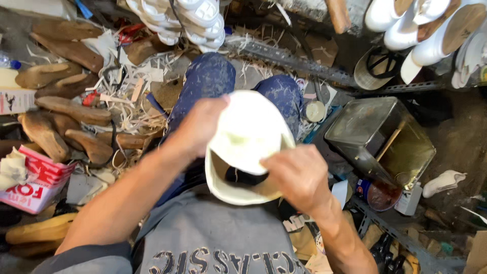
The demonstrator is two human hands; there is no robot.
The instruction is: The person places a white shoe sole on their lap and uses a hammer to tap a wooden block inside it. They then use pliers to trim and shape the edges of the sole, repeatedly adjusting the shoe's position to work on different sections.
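Note:
Over my lap I hold a white shoe upper [247,133], its opening turned toward me and a dark lining showing inside. My left hand [200,124] grips its left side, thumb across the top. My right hand [297,173] pinches the near right edge of the white material. Both hands are closed on the shoe. My knees in blue speckled trousers [210,78] lie beneath it.
Wooden shoe lasts [71,109] and pale trimmings litter the floor on the left beside a red and white box [43,177]. Finished white shoes [187,18] hang at the top. A square metal tin [380,137] with a stick and a small can [378,194] stand at right.

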